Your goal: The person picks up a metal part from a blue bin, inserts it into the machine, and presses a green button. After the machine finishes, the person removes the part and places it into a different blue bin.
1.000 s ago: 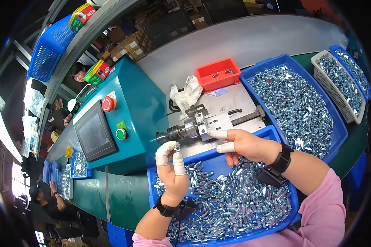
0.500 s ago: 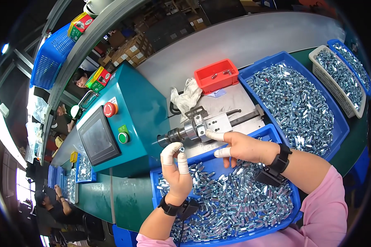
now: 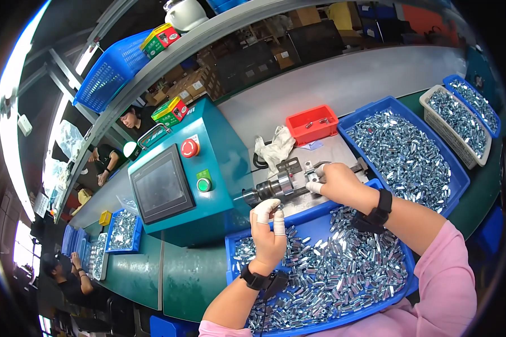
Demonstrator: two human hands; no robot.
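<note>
My left hand [image 3: 269, 238], with white covers on its fingertips, pinches a small shiny metal nut [image 3: 280, 207] just in front of the machine's round spindle [image 3: 275, 186]. The nut is partly hidden by the fingers. Further right, my right hand [image 3: 343, 185] closes round the lever of a metal sliding block [image 3: 311, 173]; most of the lever is hidden by the fingers. A gap separates the block from the spindle. Below both hands lies a blue tray [image 3: 320, 227] of many long metal hex nuts [image 3: 343, 281].
A teal machine housing [image 3: 219, 151] carries a screen [image 3: 162, 184], a red stop button [image 3: 190, 148] and a green button [image 3: 204, 184]. White gloves [image 3: 276, 149] lie near a red bin [image 3: 312, 132]. Another blue tray [image 3: 461, 194] of nuts stands right. Two people are on the left.
The sliding block has moved right, away from the spindle, with my right hand now round its lever. My left hand still holds the nut near the spindle. The whole view has shifted.
</note>
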